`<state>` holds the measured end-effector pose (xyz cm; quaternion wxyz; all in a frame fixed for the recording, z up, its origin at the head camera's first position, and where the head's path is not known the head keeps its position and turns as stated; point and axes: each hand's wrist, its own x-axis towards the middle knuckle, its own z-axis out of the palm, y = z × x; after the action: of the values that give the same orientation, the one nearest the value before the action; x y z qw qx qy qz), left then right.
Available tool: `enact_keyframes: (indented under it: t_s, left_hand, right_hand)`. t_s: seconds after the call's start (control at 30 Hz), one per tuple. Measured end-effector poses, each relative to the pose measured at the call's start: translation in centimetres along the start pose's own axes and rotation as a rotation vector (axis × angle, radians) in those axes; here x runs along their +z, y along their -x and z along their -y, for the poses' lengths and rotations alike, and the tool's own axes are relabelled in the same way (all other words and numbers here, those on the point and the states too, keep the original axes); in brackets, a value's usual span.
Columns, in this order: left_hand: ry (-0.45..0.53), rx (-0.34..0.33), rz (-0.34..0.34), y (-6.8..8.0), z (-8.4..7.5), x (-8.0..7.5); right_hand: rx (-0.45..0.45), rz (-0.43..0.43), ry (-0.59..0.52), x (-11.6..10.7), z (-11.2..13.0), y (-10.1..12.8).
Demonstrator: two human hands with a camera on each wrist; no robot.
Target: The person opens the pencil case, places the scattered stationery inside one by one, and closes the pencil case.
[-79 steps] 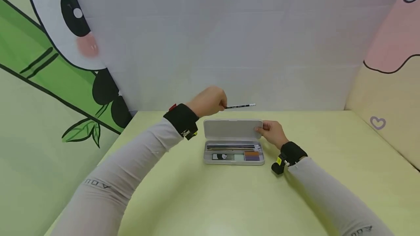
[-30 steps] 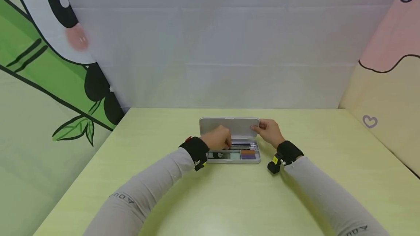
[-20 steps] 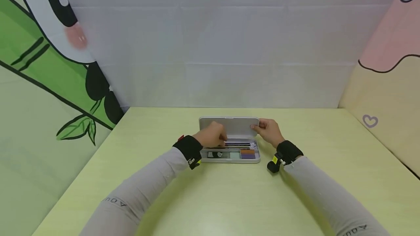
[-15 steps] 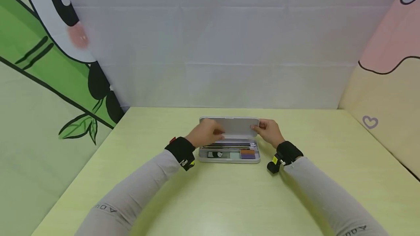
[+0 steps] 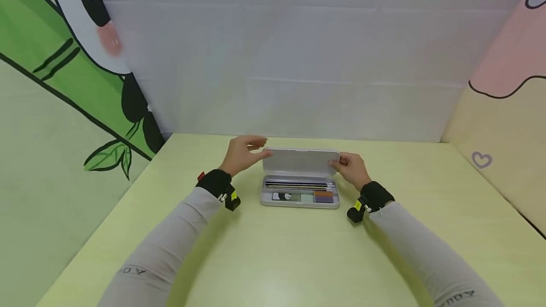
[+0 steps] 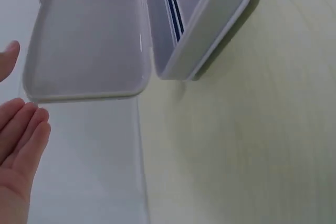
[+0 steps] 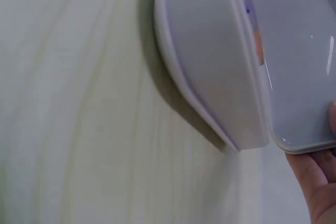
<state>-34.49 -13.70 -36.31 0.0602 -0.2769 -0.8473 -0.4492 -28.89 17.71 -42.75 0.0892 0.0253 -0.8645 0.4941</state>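
An opened pencil case (image 5: 301,205) stands on the table, its lid (image 5: 298,161) raised at the back. Several pencils (image 5: 298,185) lie side by side in the rear compartment. The front compartment holds a black-and-white item (image 5: 282,196), a pale green block (image 5: 307,198) and an orange-and-purple block (image 5: 323,196). My left hand (image 5: 243,154) is at the lid's left edge, thumb and fingers spread apart; the left wrist view shows the fingers beside the lid's corner, gripping nothing. My right hand (image 5: 350,169) pinches the lid's right edge between thumb and fingers.
The pale yellow table (image 5: 281,255) reaches back to a white wall covering (image 5: 298,60). Cartoon-printed panels border the left and right sides. A black camera strap (image 5: 215,183) circles the left wrist, another strap (image 5: 376,197) the right.
My left hand lowered a pencil into the case, let go of it, and moved left and up to the lid's left edge. My right hand has kept its hold on the lid.
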Motion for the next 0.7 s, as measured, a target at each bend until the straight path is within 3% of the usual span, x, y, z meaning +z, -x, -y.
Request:
enact_keyframes:
  t_s: [0.07, 0.13, 0.33, 0.47, 0.7]
  left_hand:
    - [0.043, -0.089, 0.031, -0.2, 1.1, 0.3]
    - [0.057, -0.126, 0.05, -0.3, 1.8, 0.7]
    - [0.002, -0.079, -0.002, -0.2, 2.8, 1.5]
    - [-0.003, -0.094, -0.039, -0.2, 2.9, 1.4]
    - [0.036, -0.129, 0.002, -0.5, 2.6, 1.2]
  right_hand:
    - [-0.002, 0.002, -0.007, -0.2, 0.0, -0.1]
    - [-0.004, 0.005, -0.017, -0.3, -0.1, -0.3]
    - [-0.024, 0.008, -0.028, -0.1, -0.3, -1.1]
    - [-0.044, 0.03, -0.016, 0.0, -0.1, -1.8]
    - [-0.057, 0.121, 0.009, -1.1, -0.6, -2.6]
